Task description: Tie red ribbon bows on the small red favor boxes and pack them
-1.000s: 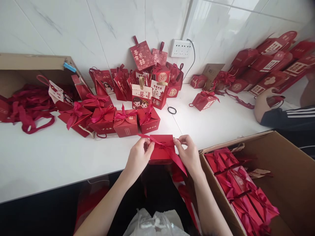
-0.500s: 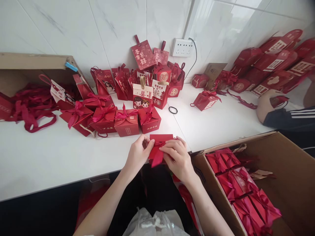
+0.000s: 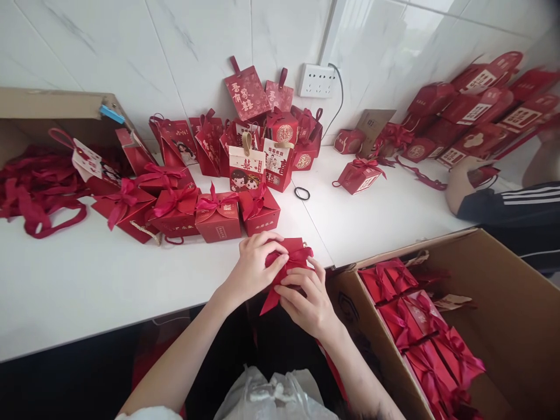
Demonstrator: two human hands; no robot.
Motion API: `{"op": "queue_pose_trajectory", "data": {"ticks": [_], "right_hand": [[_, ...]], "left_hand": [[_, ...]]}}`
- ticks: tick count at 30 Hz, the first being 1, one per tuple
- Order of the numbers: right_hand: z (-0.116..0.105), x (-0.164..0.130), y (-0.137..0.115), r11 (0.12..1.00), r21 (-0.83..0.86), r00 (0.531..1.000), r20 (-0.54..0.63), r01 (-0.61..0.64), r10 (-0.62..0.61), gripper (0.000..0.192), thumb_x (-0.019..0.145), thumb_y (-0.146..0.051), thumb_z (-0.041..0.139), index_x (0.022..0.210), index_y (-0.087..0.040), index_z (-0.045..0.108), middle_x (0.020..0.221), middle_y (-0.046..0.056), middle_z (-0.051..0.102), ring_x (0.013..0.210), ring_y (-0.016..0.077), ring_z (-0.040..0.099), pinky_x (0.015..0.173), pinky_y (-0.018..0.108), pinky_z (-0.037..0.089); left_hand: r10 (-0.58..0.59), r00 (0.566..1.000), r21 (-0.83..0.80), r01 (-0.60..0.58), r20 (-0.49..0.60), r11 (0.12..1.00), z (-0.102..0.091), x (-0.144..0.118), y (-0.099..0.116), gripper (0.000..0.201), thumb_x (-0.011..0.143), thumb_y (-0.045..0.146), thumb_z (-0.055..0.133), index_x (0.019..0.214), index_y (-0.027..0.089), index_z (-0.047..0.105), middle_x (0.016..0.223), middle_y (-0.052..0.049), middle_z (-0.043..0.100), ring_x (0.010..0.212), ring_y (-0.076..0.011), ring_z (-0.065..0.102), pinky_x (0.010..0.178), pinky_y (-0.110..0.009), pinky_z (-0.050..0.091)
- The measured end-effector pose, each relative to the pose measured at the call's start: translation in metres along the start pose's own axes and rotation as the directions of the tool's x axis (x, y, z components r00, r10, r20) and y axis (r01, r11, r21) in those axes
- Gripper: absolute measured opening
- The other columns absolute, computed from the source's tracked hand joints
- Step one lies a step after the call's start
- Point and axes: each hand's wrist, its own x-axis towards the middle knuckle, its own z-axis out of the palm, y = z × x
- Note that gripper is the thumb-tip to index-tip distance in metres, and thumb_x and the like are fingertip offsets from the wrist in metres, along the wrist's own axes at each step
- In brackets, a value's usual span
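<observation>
A red gift box (image 3: pixel 294 242) sits at the table's front edge, partly covered by my hands. A red satin ribbon (image 3: pixel 301 256) is looped on top of it, and one tail (image 3: pixel 270 302) hangs down toward me. My left hand (image 3: pixel 256 265) pinches the ribbon near the knot from the left, fingers bent over the box. From the right, my right hand (image 3: pixel 308 297) has its fingers closed on the ribbon just below the bow. Beyond my hands stands a row of red gift boxes (image 3: pixel 219 221) with tied bows.
A cardboard carton (image 3: pixel 516 309) at the right holds several bow-tied boxes. Loose ribbons (image 3: pixel 48 181) spill from another carton (image 3: pixel 56 105) at the left. Stacked red boxes (image 3: pixel 476 111) stand back right near another person's sleeve (image 3: pixel 507 201). A black hair tie (image 3: pixel 301 193) lies on the white table (image 3: pixel 109 291).
My left hand has moved over the box top, and my right hand has lowered slightly. The ribbon loop now spreads wider to the right, its tail slanting down left. The view has shifted slightly.
</observation>
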Motion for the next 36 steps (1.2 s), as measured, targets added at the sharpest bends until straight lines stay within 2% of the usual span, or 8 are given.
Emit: {"op": "queue_pose_trajectory", "data": {"ticks": [10, 13, 15, 17, 19, 23, 28, 36], "right_hand": [[-0.02, 0.002, -0.005, 0.984, 0.172, 0.998, 0.044, 0.046, -0.054, 0.014, 0.084, -0.026, 0.052, 0.081, -0.019, 0.063, 0.076, 0.002, 0.066, 0.083, 0.0191, 0.062, 0.103, 0.052, 0.03], [-0.031, 0.01, 0.003, 0.95, 0.289, 0.987, -0.071, -0.118, 0.145, 0.019, 0.087, -0.02, 0.044, 0.077, -0.022, 0.06, 0.075, 0.002, 0.06, 0.081, 0.0187, 0.06, 0.091, 0.048, 0.043], [-0.031, 0.017, 0.011, 0.902, 0.282, 0.937, -0.031, -0.327, 0.349, 0.01, 0.084, -0.026, 0.053, 0.091, -0.023, 0.059, 0.094, 0.006, 0.058, 0.096, 0.0224, 0.057, 0.087, 0.045, 0.047], [-0.026, 0.022, 0.02, 0.833, 0.233, 0.865, 0.132, -0.501, 0.484, 0.051, 0.075, -0.037, 0.066, 0.12, -0.022, 0.047, 0.122, 0.013, 0.047, 0.118, 0.0283, 0.047, 0.093, 0.048, 0.046], [-0.02, 0.025, 0.028, 0.774, 0.201, 0.783, 0.349, -0.6, 0.515, 0.085, 0.07, -0.044, 0.07, 0.138, -0.021, 0.025, 0.138, 0.016, 0.033, 0.13, 0.0307, 0.036, 0.101, 0.05, 0.04], [-0.014, 0.021, 0.034, 0.7, 0.225, 0.663, 0.598, -0.678, 0.45, 0.088, 0.075, -0.042, 0.066, 0.144, -0.023, 0.014, 0.142, 0.015, 0.03, 0.132, 0.0279, 0.035, 0.106, 0.047, 0.035], [-0.021, 0.009, 0.035, 0.744, 0.28, 0.704, 0.623, -0.607, 0.339, 0.112, 0.067, -0.03, 0.074, 0.145, -0.024, -0.006, 0.146, 0.02, 0.023, 0.135, 0.03, 0.03, 0.105, 0.048, 0.036], [-0.023, 0.001, 0.033, 0.794, 0.288, 0.782, 0.525, -0.536, 0.337, 0.118, 0.064, -0.024, 0.076, 0.145, -0.023, -0.008, 0.14, 0.021, 0.034, 0.126, 0.0296, 0.044, 0.094, 0.046, 0.048]], "left_hand": [[-0.012, 0.999, -0.045, 0.014, 0.041, 0.999, 0.001, -0.001, -0.002, 0.012, 0.081, 0.029, 0.058, 0.092, 0.025, 0.062, 0.119, -0.003, 0.054, 0.119, -0.0241, 0.046, 0.104, -0.047, 0.032], [-0.016, 0.998, -0.079, 0.021, 0.06, 0.997, 0.001, -0.006, -0.003, 0.026, 0.08, 0.031, 0.061, 0.106, 0.027, 0.057, 0.131, -0.004, 0.047, 0.129, -0.025, 0.038, 0.107, -0.047, 0.03], [-0.026, 0.997, -0.107, 0.033, 0.073, 0.994, 0.001, -0.009, -0.004, 0.039, 0.079, 0.034, 0.062, 0.116, 0.028, 0.051, 0.139, -0.005, 0.04, 0.133, -0.0261, 0.032, 0.109, -0.047, 0.028], [-0.015, 0.994, -0.142, 0.03, 0.105, 0.989, 0.0, -0.012, -0.006, 0.05, 0.078, 0.039, 0.064, 0.123, 0.029, 0.046, 0.144, -0.007, 0.033, 0.136, -0.0282, 0.027, 0.11, -0.049, 0.027], [0.023, 0.99, -0.188, 0.004, 0.141, 0.982, -0.002, -0.016, -0.009, 0.06, 0.076, 0.04, 0.066, 0.129, 0.029, 0.04, 0.149, -0.008, 0.025, 0.139, -0.0306, 0.02, 0.111, -0.05, 0.025], [0.061, 0.995, -0.384, -0.024, 0.085, 0.923, -0.001, -0.03, -0.02, 0.061, 0.082, 0.034, 0.058, 0.135, 0.029, 0.03, 0.152, -0.008, 0.015, 0.14, -0.0287, 0.018, 0.112, -0.047, 0.026], [-0.194, 0.955, -0.426, 0.083, -0.224, 0.901, 0.019, -0.047, -0.024, 0.042, 0.082, 0.035, 0.058, 0.119, 0.026, 0.04, 0.141, -0.012, 0.03, 0.129, -0.0258, 0.037, 0.101, -0.046, 0.041], [-0.229, 0.915, -0.364, 0.099, -0.334, 0.926, 0.022, -0.048, -0.013, 0.007, 0.087, 0.03, 0.047, 0.088, 0.023, 0.049, 0.107, -0.008, 0.049, 0.094, -0.0195, 0.058, 0.077, -0.038, 0.054]]}}
